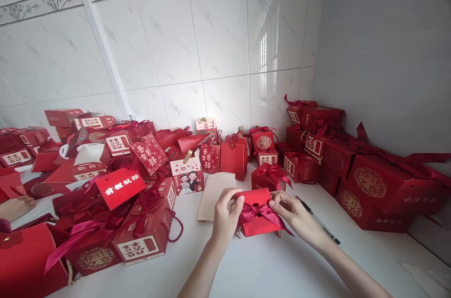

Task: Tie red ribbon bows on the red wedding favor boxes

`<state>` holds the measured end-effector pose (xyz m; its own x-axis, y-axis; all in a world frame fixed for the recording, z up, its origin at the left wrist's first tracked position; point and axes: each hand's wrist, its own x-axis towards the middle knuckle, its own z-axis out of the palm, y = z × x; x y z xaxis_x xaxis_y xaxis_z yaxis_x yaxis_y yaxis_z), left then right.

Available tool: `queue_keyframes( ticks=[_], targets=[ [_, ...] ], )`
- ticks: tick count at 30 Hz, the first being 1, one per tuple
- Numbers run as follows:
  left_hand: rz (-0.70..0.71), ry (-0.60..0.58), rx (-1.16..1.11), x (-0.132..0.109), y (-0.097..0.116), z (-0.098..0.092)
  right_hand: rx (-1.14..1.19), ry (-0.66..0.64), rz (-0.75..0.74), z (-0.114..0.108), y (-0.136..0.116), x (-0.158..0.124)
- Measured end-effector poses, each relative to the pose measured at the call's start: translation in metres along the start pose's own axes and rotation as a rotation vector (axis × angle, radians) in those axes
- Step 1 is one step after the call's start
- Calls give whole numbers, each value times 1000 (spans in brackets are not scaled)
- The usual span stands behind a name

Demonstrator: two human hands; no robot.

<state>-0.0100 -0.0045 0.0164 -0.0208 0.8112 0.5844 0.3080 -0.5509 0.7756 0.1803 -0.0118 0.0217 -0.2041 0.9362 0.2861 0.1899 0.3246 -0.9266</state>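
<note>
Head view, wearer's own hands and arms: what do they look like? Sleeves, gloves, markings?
Slender, ungloved left hand and slender, ungloved right hand. Slim, tapering left forearm and right forearm, both bare as far as the frame shows; no sleeve in view. No watch, bracelet, cable or marking visible. Fine nail detail is too small to tell.

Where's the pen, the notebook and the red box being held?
Pen (321, 223): head view, on its barrel.
Notebook (214, 198): head view, on its lined page.
Red box (259, 228): head view, lower red panel.
</note>
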Motion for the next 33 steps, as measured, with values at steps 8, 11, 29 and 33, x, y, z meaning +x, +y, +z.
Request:
queue_keyframes(
  ticks=[8,11,29,33],
  targets=[
    [14,9,-3,0,1,0,-26,8,3,-1,0,1],
    [14,10,0,0,1,0,-43,6,6,-1,-1,0],
    [-2,3,1,0,0,0,33,0,26,2,-8,-1],
    [-4,5,1,0,-1,0,-15,12,14,1,-6,0]
  ],
)
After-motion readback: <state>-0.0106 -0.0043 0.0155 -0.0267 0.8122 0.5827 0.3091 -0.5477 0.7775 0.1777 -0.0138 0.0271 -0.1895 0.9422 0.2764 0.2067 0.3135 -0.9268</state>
